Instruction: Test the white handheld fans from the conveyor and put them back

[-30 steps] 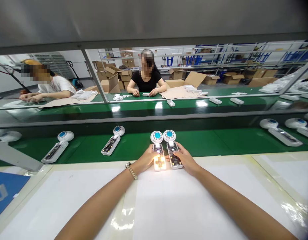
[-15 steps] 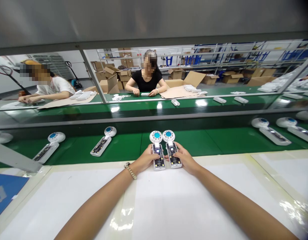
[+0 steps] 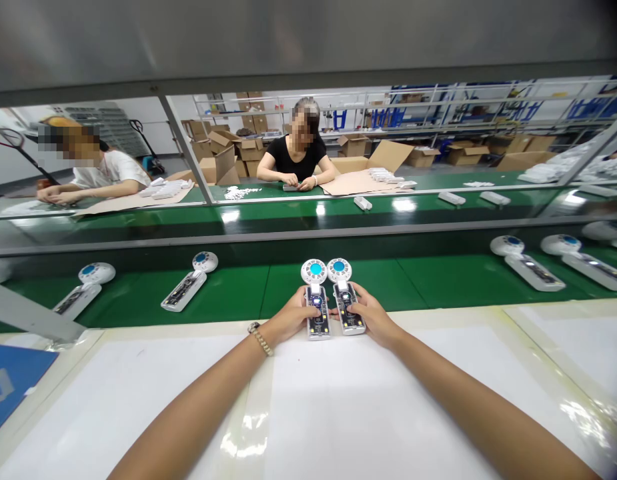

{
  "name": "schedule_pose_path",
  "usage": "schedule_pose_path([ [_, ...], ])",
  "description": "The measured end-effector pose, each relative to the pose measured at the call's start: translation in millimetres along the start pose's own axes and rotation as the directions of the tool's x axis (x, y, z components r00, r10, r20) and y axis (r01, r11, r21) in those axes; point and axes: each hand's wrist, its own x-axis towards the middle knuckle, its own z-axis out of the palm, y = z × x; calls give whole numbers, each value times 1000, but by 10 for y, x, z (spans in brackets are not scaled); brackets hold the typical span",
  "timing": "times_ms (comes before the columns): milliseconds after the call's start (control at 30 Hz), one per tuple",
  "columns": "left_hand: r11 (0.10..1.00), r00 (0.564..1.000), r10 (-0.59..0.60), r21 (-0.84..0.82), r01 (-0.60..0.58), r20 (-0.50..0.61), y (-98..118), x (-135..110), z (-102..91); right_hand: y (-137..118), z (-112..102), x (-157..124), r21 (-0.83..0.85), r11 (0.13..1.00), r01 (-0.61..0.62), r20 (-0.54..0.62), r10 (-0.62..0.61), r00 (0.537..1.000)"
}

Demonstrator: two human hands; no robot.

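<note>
My left hand (image 3: 294,315) is closed round a white handheld device (image 3: 317,327), its thumb lying on the exposed dark circuit board. A second device of the same kind (image 3: 353,323) is in my right hand (image 3: 373,313), also with the thumb on its board. Each has a round white head with a blue centre, joined to a slim open-faced body, and a small light glows on each board. The two devices stand side by side at the belt's near edge, their heads almost touching. Fingers behind the bodies are mostly hidden.
More such devices lie on the green belt (image 3: 243,293), to the left (image 3: 183,291) and right (image 3: 538,272). A white-covered worktop (image 3: 338,413) is in front of me, a blue board (image 3: 18,387) at its left. Across the line, two people sit among white casings and cartons.
The loose devices on the near belt have shifted left, while white casings on the far belt have moved right. My hands have barely moved. The person opposite has brought their hands closer together.
</note>
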Motion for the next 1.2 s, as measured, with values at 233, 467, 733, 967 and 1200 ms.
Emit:
schedule_pose_path([
  [233,1000,1000,-2,-10,2,6,-12,10,-20,-21,9,-13,-3,1000,-25,-32,25,999],
  [467,1000,1000,-11,-19,11,-3,-3,1,-10,-18,7,-15,7,1000,-26,-30,27,999],
  [733,1000,1000,-7,-26,7,-4,5,-4,-4,-30,12,-24,3,999,-42,-43,42,998],
  [967,997,997,-25,-68,30,75,45,-9,-5,-26,-34,-16,87,995,-37,-28,39,999],
  [1200,980,974,-165,-83,179,159,71,23,-49,-148,-65,-21,166,979,-120,34,116,993],
])
